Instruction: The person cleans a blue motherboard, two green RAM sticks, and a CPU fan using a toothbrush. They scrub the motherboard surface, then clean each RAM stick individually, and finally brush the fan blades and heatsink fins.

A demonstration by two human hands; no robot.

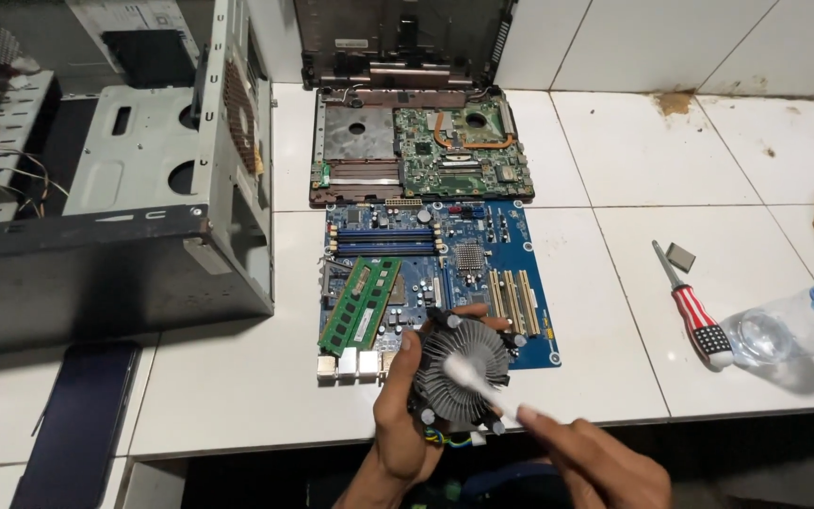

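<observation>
Looking down, I see far to the left of my hands the biggest thing, an open computer case [110, 217] of grey sheet metal, boxy, with round holes in its inner plate. Straight beyond my hands lies a blue motherboard [482, 273], flat and rectangular, on the white tiled counter [633, 170]. A green memory stick [362, 303] rests slanted on the motherboard, just beyond my left hand. Further beyond is an opened laptop base [421, 141] with a green board and copper pipes.

My left hand [405, 415] is closed around the rim of a round cooler [461, 369], thumb on one side and fingers on the far side, holding it above the near edge of the motherboard. The cooler has thin grey metal fins in a ring.

My right hand [605, 462] pinches a thin white brush [482, 385], blurred, whose tip lies on the fins.

Well to the right of my right hand lie a clear plastic bottle [793, 325] and a screwdriver [694, 311] with a striped handle.
</observation>
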